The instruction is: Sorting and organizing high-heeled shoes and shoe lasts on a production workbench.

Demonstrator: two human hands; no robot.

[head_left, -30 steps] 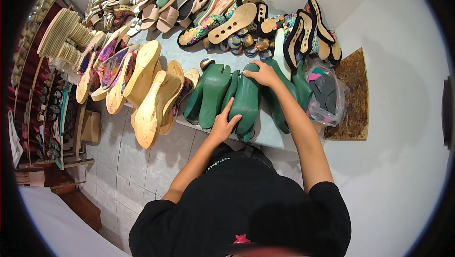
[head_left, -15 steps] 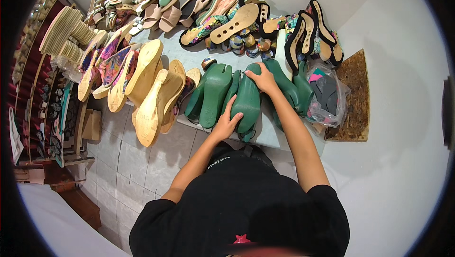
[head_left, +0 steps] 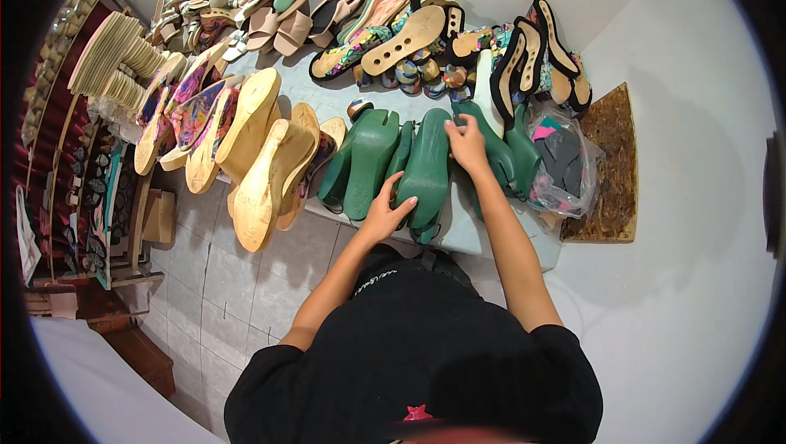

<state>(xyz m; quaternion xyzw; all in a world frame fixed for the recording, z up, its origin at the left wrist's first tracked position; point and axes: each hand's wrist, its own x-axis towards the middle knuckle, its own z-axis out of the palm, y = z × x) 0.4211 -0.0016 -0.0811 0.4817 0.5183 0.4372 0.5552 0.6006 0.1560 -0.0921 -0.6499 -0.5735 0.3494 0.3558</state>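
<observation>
A green shoe last (head_left: 428,166) stands sole toward me near the table's front edge. My left hand (head_left: 386,211) is closed round its lower end, thumb on the sole and fingers along the left side. Beside the upper right edge of that last is my right hand (head_left: 467,146), its thumb tip at the edge and a gap between thumb and bent forefinger. More green shoe lasts (head_left: 370,167) stand close on the left, and others (head_left: 491,145) lie just right of my right hand. The undersides of the lasts are hidden.
Wooden wedge soles (head_left: 266,190) jut over the table's left front edge. Patterned sandals (head_left: 409,43) and beige slides (head_left: 292,35) crowd the back. A clear plastic bag (head_left: 565,166) with dark pieces and a brown board (head_left: 610,174) are at the right, by the wall.
My right hand has shifted right and slightly down, from gripping the top of the green last to its right edge. The left hand stays on the lower end.
</observation>
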